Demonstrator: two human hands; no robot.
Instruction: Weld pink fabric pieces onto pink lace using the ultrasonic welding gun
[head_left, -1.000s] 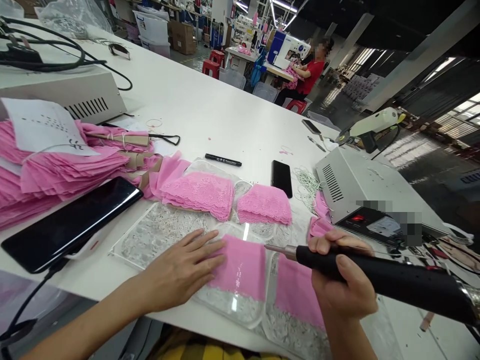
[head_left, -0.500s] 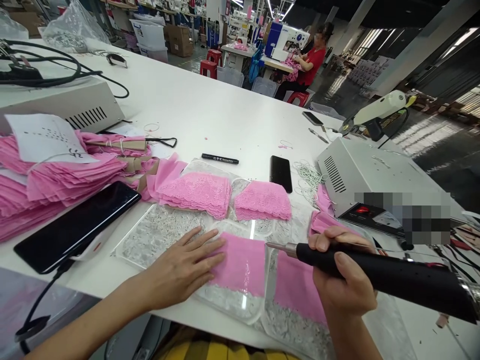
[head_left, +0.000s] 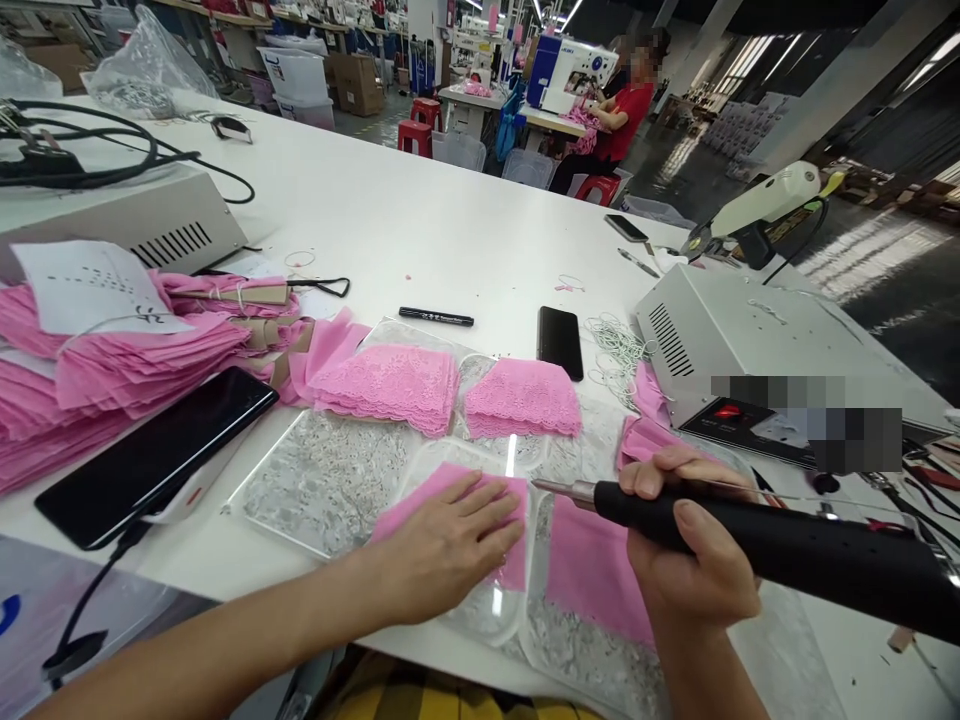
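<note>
My left hand lies flat, fingers stretched out, on a pink fabric piece over a clear rounded plate. In my right hand is a black handheld tool with a pointed metal tip, fingers wrapped round its grip. Its tip points left, close to the right edge of the fabric under my left hand; whether it touches cannot be made out. A second pink piece lies below the tool, partly hidden by my right hand. Beyond are two stacks of pink lace pieces, a larger one and a smaller one.
Bundled pink fabric and a large black phone lie at left. A marker and smaller phone sit beyond the stacks. Grey boxes stand at right and left. A person in red sits at a sewing machine.
My left hand has slid right across the fabric, covering more of it, and more pink now shows to its left. My right hand and the tool have stayed nearly in place.
</note>
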